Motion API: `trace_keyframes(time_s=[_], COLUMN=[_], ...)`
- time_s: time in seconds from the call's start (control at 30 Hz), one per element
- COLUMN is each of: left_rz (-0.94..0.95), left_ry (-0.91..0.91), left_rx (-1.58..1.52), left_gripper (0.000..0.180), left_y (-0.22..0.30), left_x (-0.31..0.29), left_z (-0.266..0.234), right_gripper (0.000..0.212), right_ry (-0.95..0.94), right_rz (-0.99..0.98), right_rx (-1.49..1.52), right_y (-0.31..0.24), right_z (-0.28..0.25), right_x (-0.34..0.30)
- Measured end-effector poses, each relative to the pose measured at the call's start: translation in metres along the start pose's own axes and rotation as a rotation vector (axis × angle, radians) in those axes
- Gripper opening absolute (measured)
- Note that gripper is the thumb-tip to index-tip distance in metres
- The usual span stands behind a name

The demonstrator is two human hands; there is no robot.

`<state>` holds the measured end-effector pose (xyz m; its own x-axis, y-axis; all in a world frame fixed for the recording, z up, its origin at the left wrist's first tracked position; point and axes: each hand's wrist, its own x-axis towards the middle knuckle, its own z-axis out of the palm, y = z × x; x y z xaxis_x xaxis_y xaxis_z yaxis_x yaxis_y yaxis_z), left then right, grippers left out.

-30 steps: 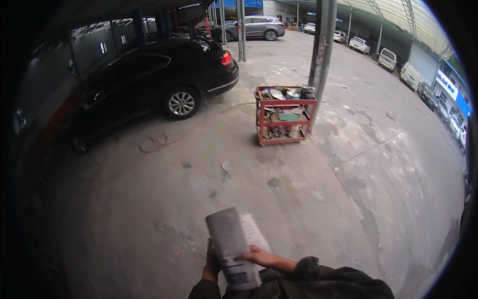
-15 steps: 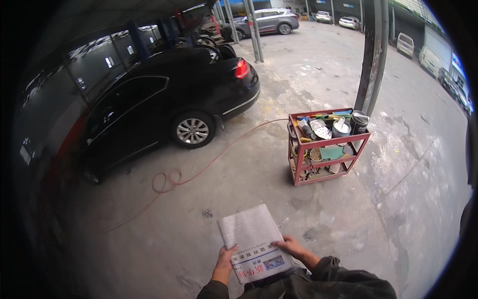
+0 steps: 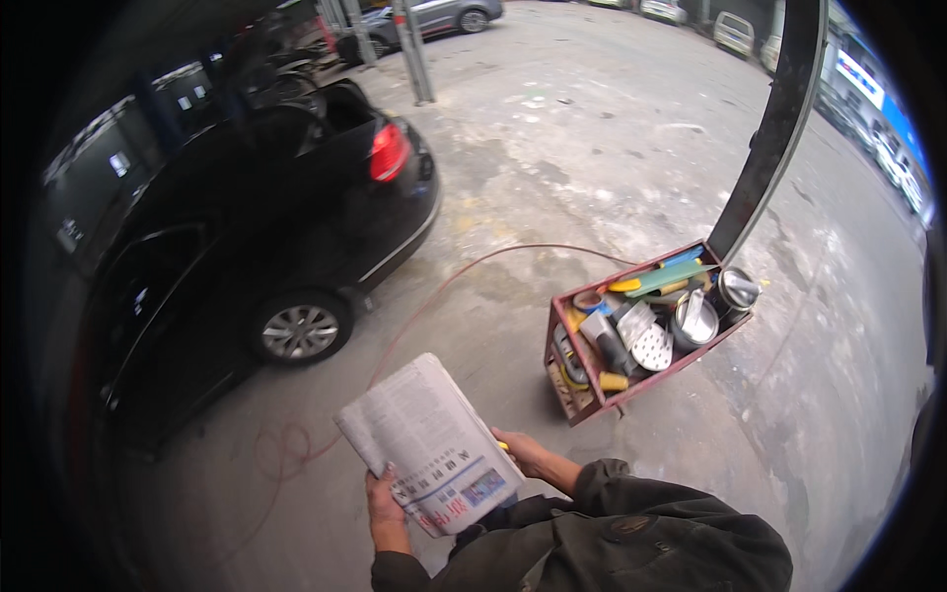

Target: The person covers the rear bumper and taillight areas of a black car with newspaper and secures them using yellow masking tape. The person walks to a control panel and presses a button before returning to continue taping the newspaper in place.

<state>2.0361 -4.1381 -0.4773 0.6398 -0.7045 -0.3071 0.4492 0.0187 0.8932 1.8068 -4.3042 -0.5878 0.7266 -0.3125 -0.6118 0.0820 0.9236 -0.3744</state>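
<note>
Stained concrete floor (image 3: 592, 158) fills the head view, running past a black car (image 3: 286, 222) at left and a dark post (image 3: 774, 128) at right. Beside the foot of the post stands a red cart (image 3: 681, 357), its top crowded with a perforated disc (image 3: 651, 348), a green strip (image 3: 671, 281) and paint tins (image 3: 693, 326). A thin red hose (image 3: 533, 246) curves from near the cart toward the floor behind the paper.

Low in this view, a folded newspaper (image 3: 424, 424) lies tilted in front of the person's body, well apart from the cart. The left hand (image 3: 387, 503) pinches its lower left edge, thumb on top and the other fingers mostly hidden beneath. The right hand (image 3: 528, 456) curls at the right edge, next to a small yellow object (image 3: 504, 446); whether it clasps that, the paper or both, I cannot tell.

With support gathered toward the near end, the far end could sag or the loose sheets fan apart if the left thumb eases. The yellow object could drop if the right grip is slack. Looped hose could catch a foot that strays left.
</note>
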Motion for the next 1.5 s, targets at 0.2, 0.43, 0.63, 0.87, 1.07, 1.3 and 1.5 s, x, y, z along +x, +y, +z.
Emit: trace_keyframes(time_s=[0.2,0.43,0.63,0.87,1.07,1.3,1.5], left_rz=[-0.096,-0.249,-0.631,-0.922,-1.103,-1.069,-1.041], left_ry=[-0.296,-0.068,-0.639,-0.747,-0.778,-1.032,-0.985], left_rx=[-0.003,0.297,-0.096,-0.134,-0.099,0.077,0.016], left_gripper=[0.063,0.065,0.074,0.070,0.068,0.064,0.061], left_y=[0.088,0.099,0.018,-0.021,-0.011,0.020,0.030], left_x=[0.248,0.529,0.821,1.009,1.201,1.380,1.559], left_z=[0.157,0.338,0.518,0.704,0.831,1.056,1.188], right_gripper=[0.042,0.035,0.036,0.038,0.039,0.041,0.043], right_ry=[0.209,0.146,-0.134,0.095,0.227,0.493,0.575], right_rz=[-0.151,-0.368,-0.668,-0.552,-0.585,-0.632,-0.631], right_rx=[0.275,0.440,-0.093,-0.067,-0.012,0.075,0.038], right_y=[-0.216,-0.450,-0.726,-1.017,-1.193,-1.366,-1.565], right_z=[-0.017,-0.038,-0.052,-0.060,-0.093,-0.108,-0.148], right_x=[0.106,0.283,0.500,0.530,0.629,0.669,0.746])
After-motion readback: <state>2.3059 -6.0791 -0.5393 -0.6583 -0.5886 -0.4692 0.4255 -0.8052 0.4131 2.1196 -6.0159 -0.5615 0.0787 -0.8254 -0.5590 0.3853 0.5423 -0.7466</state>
